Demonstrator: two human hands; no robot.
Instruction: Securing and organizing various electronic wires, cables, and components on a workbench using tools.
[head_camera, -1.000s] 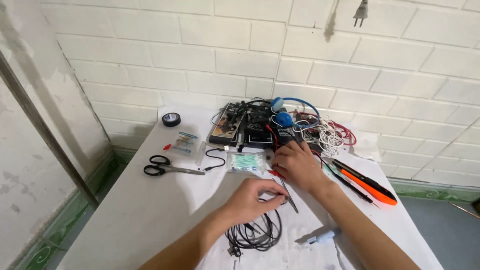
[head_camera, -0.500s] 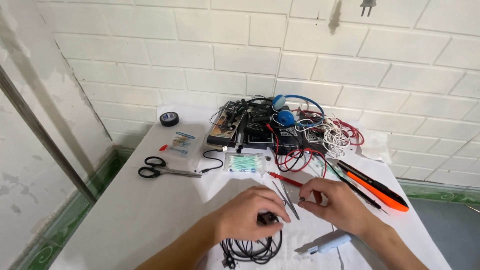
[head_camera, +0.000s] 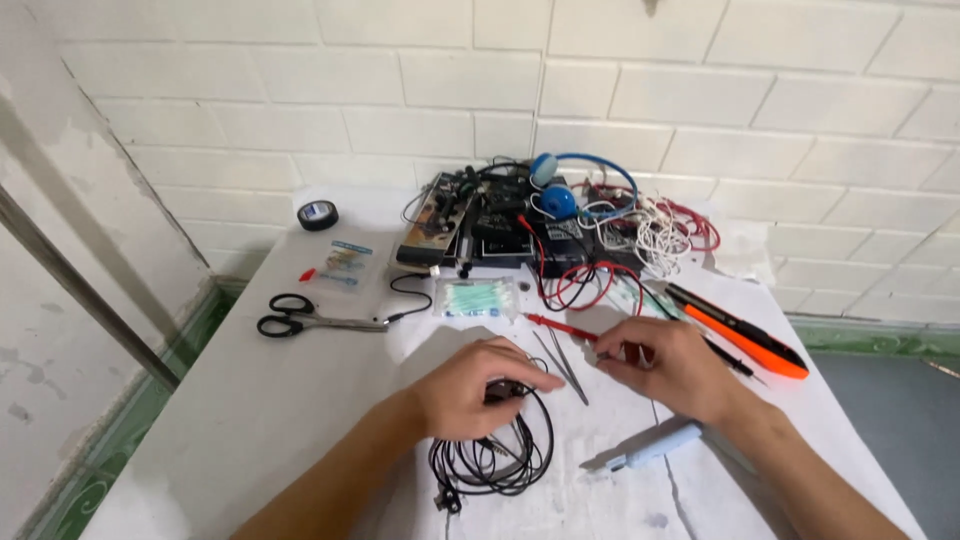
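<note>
One white table fills the frame; one heap of electronics sits at top centre. One black cable coil lies low centre, under the left hand, fingers curled on it. The right hand pinches loosely beside two thin metal tweezers. One pair of scissors lies left.

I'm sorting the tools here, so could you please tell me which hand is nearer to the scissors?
Left. The left hand lies to the right of the scissors, over the black cable coil. The right hand sits farther right still, beyond the tweezers.
</note>
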